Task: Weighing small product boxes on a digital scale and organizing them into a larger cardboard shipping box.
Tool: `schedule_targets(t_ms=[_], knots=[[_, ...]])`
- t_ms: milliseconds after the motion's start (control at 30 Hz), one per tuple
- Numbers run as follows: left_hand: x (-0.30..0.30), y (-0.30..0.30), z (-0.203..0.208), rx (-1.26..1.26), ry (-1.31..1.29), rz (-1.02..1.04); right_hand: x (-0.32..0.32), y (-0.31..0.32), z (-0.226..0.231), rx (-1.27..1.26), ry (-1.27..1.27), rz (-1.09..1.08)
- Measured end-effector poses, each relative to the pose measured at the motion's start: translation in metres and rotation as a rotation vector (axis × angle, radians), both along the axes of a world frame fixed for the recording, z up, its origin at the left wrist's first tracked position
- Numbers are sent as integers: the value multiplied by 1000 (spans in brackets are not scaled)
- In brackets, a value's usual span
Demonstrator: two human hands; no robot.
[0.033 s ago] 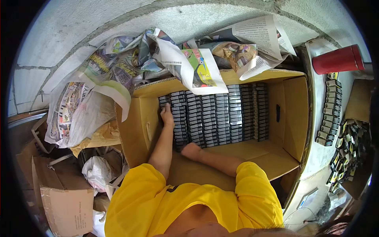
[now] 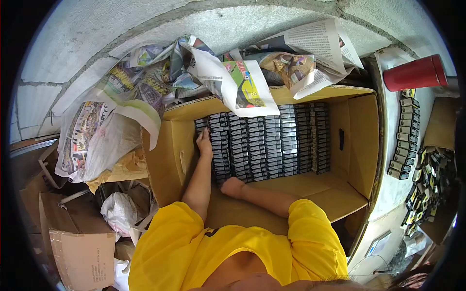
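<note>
Rows of small flat black packs stand in tight columns inside a big open cardboard box. The leftmost column is short and sits in the far left corner. At its near end is my left hand, closed, with fingertips against the packs; whatever it holds is hidden. My right hand is curled like a fist by the near end of the second column, close to the box floor. Its fingertips and anything in them cannot be seen.
Crumpled newspaper drapes over the box's far edge. To the right, a red cylinder lies near a row of small packs, with a loose heap of packs beyond. Cardboard boxes and a white plastic bag stand left.
My right hand has shifted very slightly left and nearer to me. My left hand has hardly moved, and the packs look the same.
</note>
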State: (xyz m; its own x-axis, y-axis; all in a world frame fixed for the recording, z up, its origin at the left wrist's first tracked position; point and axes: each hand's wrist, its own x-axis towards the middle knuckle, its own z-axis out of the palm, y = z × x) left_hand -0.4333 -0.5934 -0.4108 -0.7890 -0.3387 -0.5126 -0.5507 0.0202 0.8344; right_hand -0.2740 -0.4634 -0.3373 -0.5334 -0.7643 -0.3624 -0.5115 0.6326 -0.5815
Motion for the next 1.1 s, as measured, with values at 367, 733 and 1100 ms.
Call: schedule_targets(t_ms=[367,733,1100], knots=[[-5,-7,1,128,-7,69,-4,10,-15,-46,-130,11],[-31,7,23,-518,-65,-182,-106,65,66,-98,39,-191],[-16,-7,7,-288,85,-122,-126,129,116,5,19,-476]])
